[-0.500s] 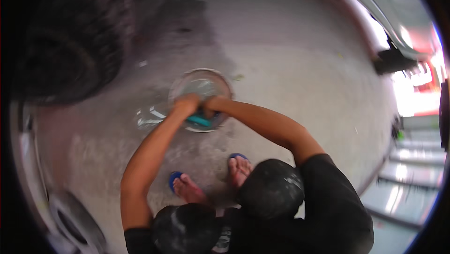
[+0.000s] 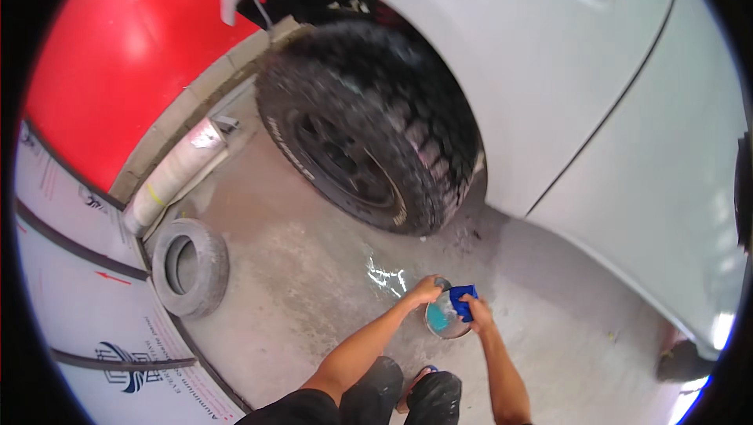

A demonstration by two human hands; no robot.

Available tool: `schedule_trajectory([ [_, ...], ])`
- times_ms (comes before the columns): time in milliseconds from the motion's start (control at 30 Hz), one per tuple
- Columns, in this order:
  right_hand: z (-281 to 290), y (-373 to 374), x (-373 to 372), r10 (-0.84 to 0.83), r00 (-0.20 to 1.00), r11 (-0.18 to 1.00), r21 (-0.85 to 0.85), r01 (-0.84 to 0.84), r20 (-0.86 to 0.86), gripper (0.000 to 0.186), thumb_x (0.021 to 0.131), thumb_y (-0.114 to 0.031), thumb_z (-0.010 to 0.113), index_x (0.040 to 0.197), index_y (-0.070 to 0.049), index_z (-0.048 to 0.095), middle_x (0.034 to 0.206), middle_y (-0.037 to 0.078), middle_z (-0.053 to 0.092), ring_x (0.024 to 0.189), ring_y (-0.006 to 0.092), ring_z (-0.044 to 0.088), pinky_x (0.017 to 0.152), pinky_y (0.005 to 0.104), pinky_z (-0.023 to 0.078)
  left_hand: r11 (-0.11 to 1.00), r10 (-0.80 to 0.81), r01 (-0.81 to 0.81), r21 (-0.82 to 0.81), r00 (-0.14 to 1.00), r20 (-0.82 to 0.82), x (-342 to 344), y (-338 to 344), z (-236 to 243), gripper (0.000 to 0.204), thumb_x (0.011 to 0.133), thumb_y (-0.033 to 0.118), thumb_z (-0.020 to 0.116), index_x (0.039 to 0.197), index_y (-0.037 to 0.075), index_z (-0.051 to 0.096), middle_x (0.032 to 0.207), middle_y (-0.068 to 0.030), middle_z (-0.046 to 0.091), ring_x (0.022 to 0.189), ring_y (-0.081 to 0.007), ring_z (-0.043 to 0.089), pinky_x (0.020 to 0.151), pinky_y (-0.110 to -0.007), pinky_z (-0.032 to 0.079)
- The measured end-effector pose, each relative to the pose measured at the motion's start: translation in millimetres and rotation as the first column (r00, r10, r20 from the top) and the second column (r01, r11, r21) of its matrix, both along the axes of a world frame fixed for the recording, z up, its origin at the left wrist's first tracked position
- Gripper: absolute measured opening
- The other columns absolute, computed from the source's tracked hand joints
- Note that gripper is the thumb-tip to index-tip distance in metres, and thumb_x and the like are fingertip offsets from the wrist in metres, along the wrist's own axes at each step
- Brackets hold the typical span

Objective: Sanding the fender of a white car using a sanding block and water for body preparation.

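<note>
A round basin (image 2: 449, 337) of cloudy water stands on the floor in front of me, and something teal (image 2: 438, 316) shows inside it. My right hand (image 2: 479, 314) is closed on a blue block-like thing (image 2: 463, 300) at the basin's right side; its exact kind is unclear. At the far left of the rim, my left hand (image 2: 424, 291) has its fingers curled round a small dark grey thing (image 2: 441, 284), too small to name. Both hands are close together.
A white vehicle (image 2: 580, 103) with a large black wheel (image 2: 369, 134) stands beyond the basin. To the left lie a loose tyre (image 2: 190, 268) and a long roll (image 2: 176, 174) beside white panels (image 2: 102, 284). Wet patches shine on the concrete floor (image 2: 274, 307).
My view has swung up and left, bringing the vehicle and wheel into sight. Both hands, earlier down in the basin by the teal thing, are now apart; the blue thing shows in my right hand.
</note>
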State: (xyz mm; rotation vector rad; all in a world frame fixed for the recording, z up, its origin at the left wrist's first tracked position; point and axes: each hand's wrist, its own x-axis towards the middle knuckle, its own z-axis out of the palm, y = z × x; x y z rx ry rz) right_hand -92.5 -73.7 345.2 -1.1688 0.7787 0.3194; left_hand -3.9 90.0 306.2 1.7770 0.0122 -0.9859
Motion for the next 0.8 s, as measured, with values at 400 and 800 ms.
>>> schedule_trajectory([
  [400,410,235,108,0.557,0.707,0.396,-0.888,0.236,0.436,0.014,0.075,-0.018,0.075,0.087,-0.014,0.071,0.091,0.010,0.068,0.089,0.0348,0.063,0.080,0.0420,0.049,0.169,0.585,-0.851,-0.496,0.492,-0.645,81,111,262,0.032,0.099,0.035,0.050,0.104,0.009,0.066,0.098,-0.0089,0.067,0.086,-0.0199,0.065,0.078,-0.034,0.055],
  [800,731,497,498,0.686,0.082,0.533,-0.575,0.620,0.723,0.026,0.080,-0.030,0.082,0.087,-0.008,0.071,0.075,0.014,0.069,0.064,0.0315,0.068,0.062,0.0396,0.053,0.277,0.905,-0.532,-0.800,-0.134,0.403,489,413,640,0.040,0.102,0.027,0.051,0.127,-0.002,0.061,0.115,-0.0201,0.069,0.102,-0.0295,0.067,0.090,-0.038,0.051],
])
